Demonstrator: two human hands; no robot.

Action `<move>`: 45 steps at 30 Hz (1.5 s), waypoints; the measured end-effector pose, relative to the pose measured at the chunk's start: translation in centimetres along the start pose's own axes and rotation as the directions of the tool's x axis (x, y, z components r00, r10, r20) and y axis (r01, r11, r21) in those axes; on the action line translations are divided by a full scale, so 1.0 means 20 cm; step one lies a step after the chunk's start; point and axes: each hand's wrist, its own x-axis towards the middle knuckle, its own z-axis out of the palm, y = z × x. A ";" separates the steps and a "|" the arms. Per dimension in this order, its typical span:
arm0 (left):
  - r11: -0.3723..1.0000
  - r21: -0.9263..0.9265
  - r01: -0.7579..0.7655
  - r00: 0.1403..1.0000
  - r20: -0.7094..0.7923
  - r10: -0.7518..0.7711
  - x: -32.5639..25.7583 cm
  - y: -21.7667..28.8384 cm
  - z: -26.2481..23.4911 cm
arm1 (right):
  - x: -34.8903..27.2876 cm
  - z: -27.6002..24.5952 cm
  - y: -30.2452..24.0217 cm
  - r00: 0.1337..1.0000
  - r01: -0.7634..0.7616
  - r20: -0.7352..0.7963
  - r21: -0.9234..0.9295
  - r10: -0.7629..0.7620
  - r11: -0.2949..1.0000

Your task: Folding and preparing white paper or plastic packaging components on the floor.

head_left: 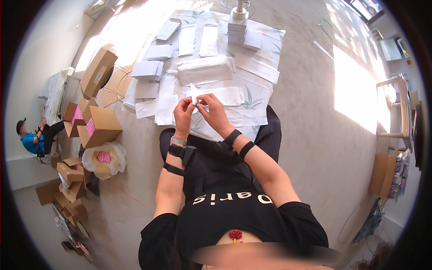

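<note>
White paper piece [194,93] pinched by both hands above stacked packets [205,70].

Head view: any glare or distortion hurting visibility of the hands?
Head view: sunlight blows out the floor patch and the table's far left; fisheye bends edges at the rim; left hand, right hand and white paper piece stay evenly lit and sharp.

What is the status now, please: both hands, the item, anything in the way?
Left hand and right hand both pinching a small white paper piece. Held above the patterned cloth. White packet stacks lie beyond, nothing blocking.
</note>
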 end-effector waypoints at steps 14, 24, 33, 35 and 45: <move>0.973 -0.053 -0.224 0.975 -0.020 0.223 -0.27 0.16 0.01 | -0.10 0.09 -0.21 0.995 0.095 -0.016 -0.141 -0.098 0.985; 0.920 0.217 -0.326 0.932 -0.087 0.351 -0.30 0.16 0.00 | -0.16 0.12 -0.22 0.994 0.112 0.016 -0.226 -0.111 0.968; 0.777 0.478 -0.410 0.893 0.036 0.449 -0.25 0.22 0.04 | -0.18 0.15 -0.12 0.997 0.010 -0.069 -0.097 -0.017 0.995; 0.750 0.510 -0.420 0.891 0.076 0.448 -0.24 0.22 0.06 | -0.18 0.13 -0.08 0.982 -0.174 -0.090 -0.100 0.165 0.980; 0.679 0.573 -0.459 0.871 0.141 0.470 -0.17 0.16 0.18 | -0.14 0.11 0.10 0.896 -0.310 -0.162 0.439 0.414 0.843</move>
